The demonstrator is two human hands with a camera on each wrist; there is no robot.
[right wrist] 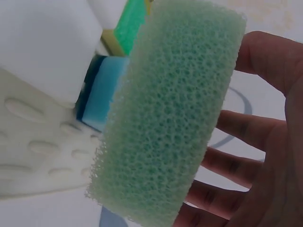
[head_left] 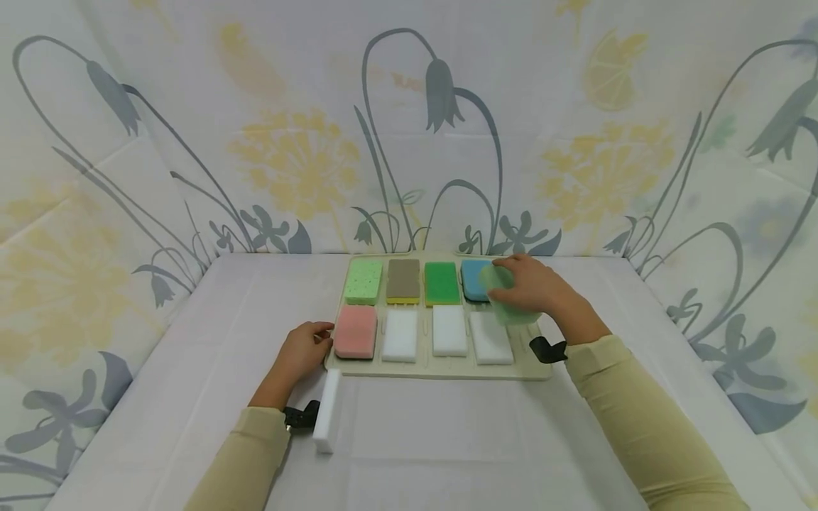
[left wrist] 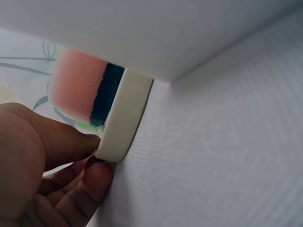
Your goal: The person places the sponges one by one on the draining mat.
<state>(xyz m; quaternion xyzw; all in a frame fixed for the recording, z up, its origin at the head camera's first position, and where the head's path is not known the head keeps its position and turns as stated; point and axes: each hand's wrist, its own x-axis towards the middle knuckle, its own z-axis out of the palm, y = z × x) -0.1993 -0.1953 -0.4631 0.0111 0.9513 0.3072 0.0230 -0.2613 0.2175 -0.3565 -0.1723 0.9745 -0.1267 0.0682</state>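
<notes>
A cream tray [head_left: 441,371] bears several sponges in two rows. My left hand [head_left: 303,353] is at its left side, thumb and fingers pinching the tray's edge beside a pink sponge [head_left: 356,331] with a dark blue layer underneath. Over the tray's right end, my right hand [head_left: 530,284] holds a pale green, open-pored sponge [right wrist: 165,109] between thumb and fingertips. That sponge overlaps a blue sponge [head_left: 473,279] and a white block [head_left: 491,339] in the head view.
A white block [head_left: 327,411] stands on its narrow side by my left wrist, in front of the tray. Speckled light green [head_left: 363,282], brown [head_left: 403,281] and green [head_left: 442,282] sponges sit in the back row. Patterned cloth [head_left: 409,142] hangs behind.
</notes>
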